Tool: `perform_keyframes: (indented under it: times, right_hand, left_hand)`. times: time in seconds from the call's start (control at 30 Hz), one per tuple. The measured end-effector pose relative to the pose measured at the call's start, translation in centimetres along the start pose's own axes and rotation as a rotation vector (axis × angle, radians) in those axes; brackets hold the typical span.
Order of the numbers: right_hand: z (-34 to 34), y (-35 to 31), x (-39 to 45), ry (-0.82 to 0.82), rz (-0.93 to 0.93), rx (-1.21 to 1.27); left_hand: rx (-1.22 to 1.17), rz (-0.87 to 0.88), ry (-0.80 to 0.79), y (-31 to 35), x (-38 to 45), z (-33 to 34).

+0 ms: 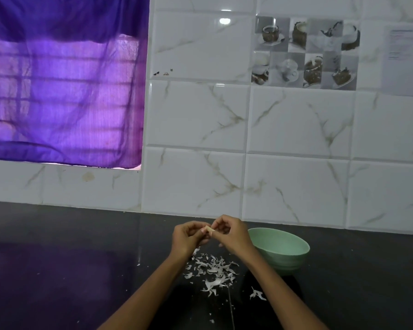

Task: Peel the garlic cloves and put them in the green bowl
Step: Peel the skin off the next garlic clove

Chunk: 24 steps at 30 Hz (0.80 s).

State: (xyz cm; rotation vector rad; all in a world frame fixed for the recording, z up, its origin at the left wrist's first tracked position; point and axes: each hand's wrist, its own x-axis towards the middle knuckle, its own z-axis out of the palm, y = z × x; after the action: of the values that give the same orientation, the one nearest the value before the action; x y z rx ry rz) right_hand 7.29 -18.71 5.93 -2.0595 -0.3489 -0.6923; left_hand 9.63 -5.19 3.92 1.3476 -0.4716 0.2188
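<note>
A pale garlic clove (pixel 209 229) is pinched between the fingertips of both hands above the dark counter. My left hand (pixel 188 239) grips it from the left, and my right hand (pixel 231 233) grips it from the right with thumb and forefinger. The green bowl (pixel 284 248) stands on the counter just right of my right hand; its inside is mostly hidden from this angle. A heap of white garlic skins (pixel 212 270) lies on the counter below the hands.
The black counter (pixel 69 270) stretches to the left and right. A white marble-look tiled wall (pixel 248 175) rises close behind the bowl. A purple curtain (pixel 62 91) covers a window at upper left. A stray skin piece (pixel 256 294) lies right of the heap.
</note>
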Motion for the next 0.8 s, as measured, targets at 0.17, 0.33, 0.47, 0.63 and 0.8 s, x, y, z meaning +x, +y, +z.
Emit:
perform_keyframes:
  times: [0.17,0.33,0.47,0.63,0.8]
  right_hand:
    - [0.14,-0.25,-0.18,0.017,0.003,-0.034]
    - [0.26,0.08,-0.18,-0.01,0.058,-0.061]
    - [0.28,0.23,-0.12,-0.035,0.102,-0.025]
    - [0.45,-0.14,-0.07,0.004,0.114,0.028]
    - [0.38,-0.18,-0.15,-0.024,0.132,-0.006]
  left_hand:
    - [0.035,0.047,0.01,-0.08,-0.03,-0.38]
    - [0.135,0.089,-0.058,-0.38,-0.13,-0.52]
    - [0.126,0.11,-0.051,-0.37,-0.17,-0.44]
    - [0.017,0.089,-0.025,-0.16,-0.17,-0.44]
    - [-0.057,0.042,-0.013,-0.14,-0.14,-0.33]
